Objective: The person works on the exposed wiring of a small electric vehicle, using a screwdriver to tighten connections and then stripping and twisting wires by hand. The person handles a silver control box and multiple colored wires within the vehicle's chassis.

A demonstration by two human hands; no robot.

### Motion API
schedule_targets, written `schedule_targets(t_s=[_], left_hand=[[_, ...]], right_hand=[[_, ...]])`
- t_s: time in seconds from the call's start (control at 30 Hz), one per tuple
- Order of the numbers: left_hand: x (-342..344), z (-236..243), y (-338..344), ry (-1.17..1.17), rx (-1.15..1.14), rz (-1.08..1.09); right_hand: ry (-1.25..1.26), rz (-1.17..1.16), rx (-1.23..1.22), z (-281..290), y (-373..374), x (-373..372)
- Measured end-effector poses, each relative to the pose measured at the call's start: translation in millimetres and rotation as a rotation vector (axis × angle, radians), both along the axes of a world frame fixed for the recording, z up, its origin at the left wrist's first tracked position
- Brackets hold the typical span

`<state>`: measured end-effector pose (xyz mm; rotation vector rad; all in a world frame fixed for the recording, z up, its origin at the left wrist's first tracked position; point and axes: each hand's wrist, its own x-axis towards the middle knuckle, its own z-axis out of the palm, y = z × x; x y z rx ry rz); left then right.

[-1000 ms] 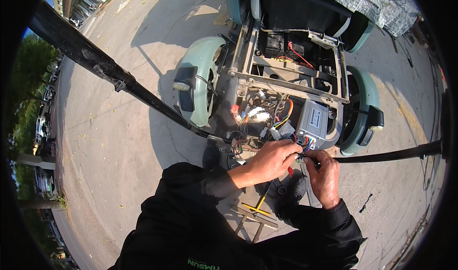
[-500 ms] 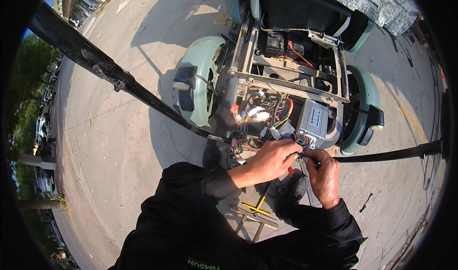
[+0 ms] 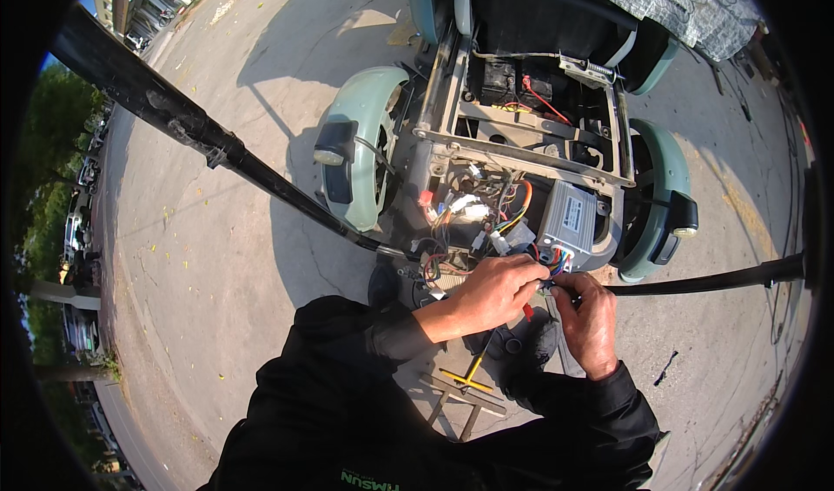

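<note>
Both hands meet just below a silver finned controller box, at the coloured wires that leave its lower end. With thumb and fingers pinched, my left hand grips wiring there. Close beside it my right hand pinches at the same wiring, its fingertips nearly touching the left ones. The exact piece between the fingertips is too small to make out. A red piece shows under the left fingers. Left of the box lies a tangle of wires with white connectors.
The open metal frame of a vehicle stands ahead, with green fenders and black batteries. Black bars cross at left and right. A yellow-handled tool lies below, by a small wooden stool.
Almost nothing differs. Both hands keep their pinch at the wiring below the box, with only a very slight shift of the fingers.
</note>
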<state>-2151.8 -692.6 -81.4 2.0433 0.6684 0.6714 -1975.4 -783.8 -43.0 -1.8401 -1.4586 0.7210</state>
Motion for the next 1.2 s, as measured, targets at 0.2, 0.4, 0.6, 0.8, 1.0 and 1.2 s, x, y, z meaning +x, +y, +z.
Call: schedule_targets(t_s=[0.2, 0.4, 0.6, 0.8, 1.0, 1.2], left_hand=[[0.0, 2.0, 0.1, 0.016, -0.012, -0.005], [-0.1, 3.1, -0.1, 0.020, -0.018, -0.007], [-0.1, 2.0, 1.2, 0.003, 0.025, -0.018], [-0.5, 1.4, 1.4, 0.001, 0.043, -0.027], [0.0, 2.3, 1.3, -0.005, 0.030, -0.025], [0.2, 1.3, 1.0, -0.021, 0.046, -0.021]], right_hand=[[-0.022, 0.011, 0.035, -1.5, 0.4, 0.5], [-0.030, 0.014, 0.044, -3.1, -0.1, 0.8], [-0.047, 0.019, 0.052, -3.3, 0.4, 0.6], [-0.036, 0.016, 0.026, -1.6, 0.7, 0.1], [-0.030, 0.019, 0.023, -0.9, 0.6, -0.2], [-0.019, 0.010, 0.011, -1.7, 0.3, -0.9]])
